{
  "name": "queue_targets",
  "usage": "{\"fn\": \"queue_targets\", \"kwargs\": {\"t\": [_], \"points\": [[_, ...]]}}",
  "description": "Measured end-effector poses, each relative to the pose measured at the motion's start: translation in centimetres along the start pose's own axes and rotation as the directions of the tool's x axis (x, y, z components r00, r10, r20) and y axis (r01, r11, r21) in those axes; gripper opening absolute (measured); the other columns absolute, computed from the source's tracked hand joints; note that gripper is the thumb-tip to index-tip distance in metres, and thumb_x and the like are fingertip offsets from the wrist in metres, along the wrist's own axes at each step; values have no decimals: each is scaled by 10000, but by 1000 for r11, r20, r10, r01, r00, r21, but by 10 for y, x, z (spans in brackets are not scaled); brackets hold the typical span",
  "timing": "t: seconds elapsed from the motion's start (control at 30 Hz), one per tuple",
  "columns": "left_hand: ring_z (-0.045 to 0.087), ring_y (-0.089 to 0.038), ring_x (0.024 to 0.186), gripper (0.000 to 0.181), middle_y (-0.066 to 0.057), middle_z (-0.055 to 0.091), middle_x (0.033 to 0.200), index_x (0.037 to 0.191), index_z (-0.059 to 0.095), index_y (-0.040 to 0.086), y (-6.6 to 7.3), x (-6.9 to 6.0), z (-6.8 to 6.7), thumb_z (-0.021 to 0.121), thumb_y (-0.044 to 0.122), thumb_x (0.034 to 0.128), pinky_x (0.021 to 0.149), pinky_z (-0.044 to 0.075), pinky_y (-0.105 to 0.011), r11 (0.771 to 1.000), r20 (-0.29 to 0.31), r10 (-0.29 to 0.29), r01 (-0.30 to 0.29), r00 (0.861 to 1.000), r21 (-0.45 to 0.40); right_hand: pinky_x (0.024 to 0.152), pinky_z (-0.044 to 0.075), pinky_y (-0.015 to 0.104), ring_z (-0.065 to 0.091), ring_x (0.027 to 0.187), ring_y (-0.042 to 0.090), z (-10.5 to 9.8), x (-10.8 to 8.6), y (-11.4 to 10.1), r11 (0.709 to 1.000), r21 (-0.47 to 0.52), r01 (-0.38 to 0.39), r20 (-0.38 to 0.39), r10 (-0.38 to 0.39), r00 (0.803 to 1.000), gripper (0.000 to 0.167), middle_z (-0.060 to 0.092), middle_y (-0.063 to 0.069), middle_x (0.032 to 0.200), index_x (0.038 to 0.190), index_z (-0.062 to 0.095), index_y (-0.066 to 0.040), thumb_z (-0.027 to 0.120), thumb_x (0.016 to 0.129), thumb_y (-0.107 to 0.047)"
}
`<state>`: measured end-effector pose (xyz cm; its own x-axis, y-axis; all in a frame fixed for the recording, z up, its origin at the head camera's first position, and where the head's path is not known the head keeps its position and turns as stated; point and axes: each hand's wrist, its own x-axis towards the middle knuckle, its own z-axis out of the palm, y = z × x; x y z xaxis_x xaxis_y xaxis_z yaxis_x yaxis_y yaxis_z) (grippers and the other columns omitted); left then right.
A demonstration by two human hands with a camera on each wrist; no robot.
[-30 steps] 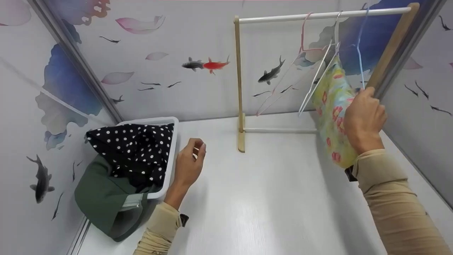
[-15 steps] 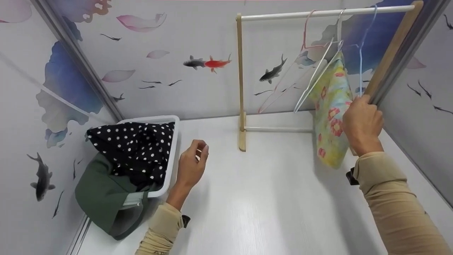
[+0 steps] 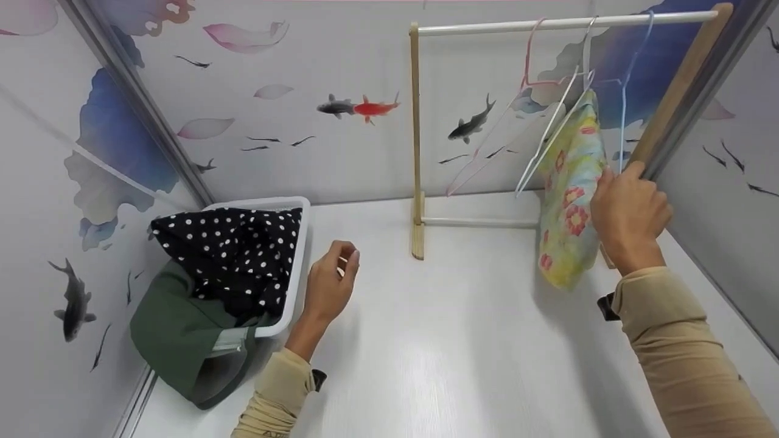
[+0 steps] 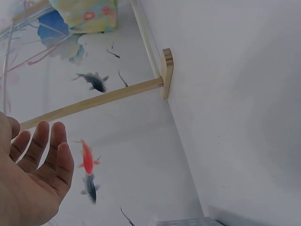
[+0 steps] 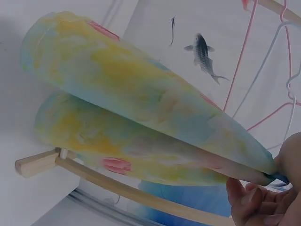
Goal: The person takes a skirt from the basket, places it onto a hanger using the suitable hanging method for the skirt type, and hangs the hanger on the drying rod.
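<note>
A yellow and light-blue floral cloth [image 3: 572,207] hangs folded at the right end of the drying rack. My right hand [image 3: 632,216] grips its upper near corner, where the lower end of a blue wire hanger [image 3: 623,121] meets it. In the right wrist view the thumb and fingers pinch the tip of the folded cloth [image 5: 136,89], with a bit of dark blue showing there. Loosely curved, my left hand [image 3: 328,283] hovers beside the white basket [image 3: 296,274] and holds nothing; the left wrist view shows its bent fingers [image 4: 40,146].
The wooden-ended rack [image 3: 417,140] stands against the back wall. A pink hanger [image 3: 528,55] and a white hanger [image 3: 557,115] hang from its white rail [image 3: 487,28]. Black polka-dot fabric [image 3: 243,255] fills the basket; green fabric [image 3: 176,334] spills over its front.
My right hand has moved slightly down and toward me, still gripping at the cloth's corner. The bottom of the cloth has swung left. My left hand has hardly moved.
</note>
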<state>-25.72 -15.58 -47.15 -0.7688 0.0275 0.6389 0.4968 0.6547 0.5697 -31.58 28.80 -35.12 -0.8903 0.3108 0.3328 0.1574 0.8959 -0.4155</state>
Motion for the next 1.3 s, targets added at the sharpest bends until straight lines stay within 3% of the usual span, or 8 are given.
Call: {"fn": "queue_targets", "kwargs": {"t": [0.27, 0.47, 0.6, 0.77, 0.97, 1.13, 1.3], "points": [[582, -32, 707, 151, 75, 613, 838, 1018, 595, 139, -1, -3, -1, 524, 272, 1013, 579, 484, -247, 1000, 12, -21, 21, 1000, 10, 699, 402, 684, 493, 849, 603, -8, -17, -9, 998, 37, 48, -159, -42, 986, 495, 480, 342, 1039, 1171, 445, 131, 378, 1027, -338], [591, -47, 705, 151, 84, 607, 832, 1011, 596, 144, 1, -5, 0, 525, 277, 1013, 572, 483, -242, 1000, 12, -10, 10, 1000, 12, 656, 406, 629, 512, 816, 509, -16, -38, -20, 982, 94, 164, -224, -140, 965, 436, 514, 280, 959, 1110, 525, 86, 431, 1016, -329], [592, -53, 701, 150, 86, 606, 831, 1007, 595, 148, 5, -8, 2, 525, 280, 1014, 566, 476, -238, 999, 31, 10, -11, 999, 33, 587, 401, 536, 508, 719, 409, -15, -54, -21, 953, 148, 265, -258, -221, 941, 409, 534, 234, 883, 1063, 575, 76, 460, 1012, -313], [597, -63, 697, 161, 84, 614, 840, 1014, 595, 146, 10, -12, 3, 509, 282, 1021, 562, 468, -234, 998, 58, 30, -33, 998, 46, 575, 399, 504, 543, 685, 387, -6, -73, -19, 884, 236, 403, -341, -313, 887, 306, 576, 217, 820, 993, 613, 85, 486, 1013, -194], [595, -47, 690, 156, 82, 614, 830, 1002, 596, 142, 6, -15, 3, 507, 268, 1021, 552, 467, -230, 998, 56, 38, -41, 998, 55, 561, 354, 226, 554, 625, 240, 14, -94, -18, 813, 328, 481, -324, -382, 866, 247, 631, 144, 775, 1081, 645, 27, 552, 992, -184], [591, -41, 696, 150, 80, 614, 835, 1006, 600, 143, -1, -19, 0, 515, 266, 1018, 560, 473, -235, 998, 61, 10, -14, 998, 60, 551, 388, 254, 543, 615, 184, 40, -103, -13, 789, 341, 512, -273, -438, 856, 174, 639, 98, 750, 1061, 641, 4, 589, 968, -135], [586, -56, 705, 98, 82, 608, 832, 1018, 603, 142, -2, -24, -5, 548, 222, 1003, 595, 483, -249, 996, 105, -24, 15, 994, 89, 490, 410, 341, 540, 572, 172, 62, -112, -8, 802, 331, 497, -214, -450, 867, 154, 634, 74, 731, 1063, 633, -18, 592, 966, -130]]}}
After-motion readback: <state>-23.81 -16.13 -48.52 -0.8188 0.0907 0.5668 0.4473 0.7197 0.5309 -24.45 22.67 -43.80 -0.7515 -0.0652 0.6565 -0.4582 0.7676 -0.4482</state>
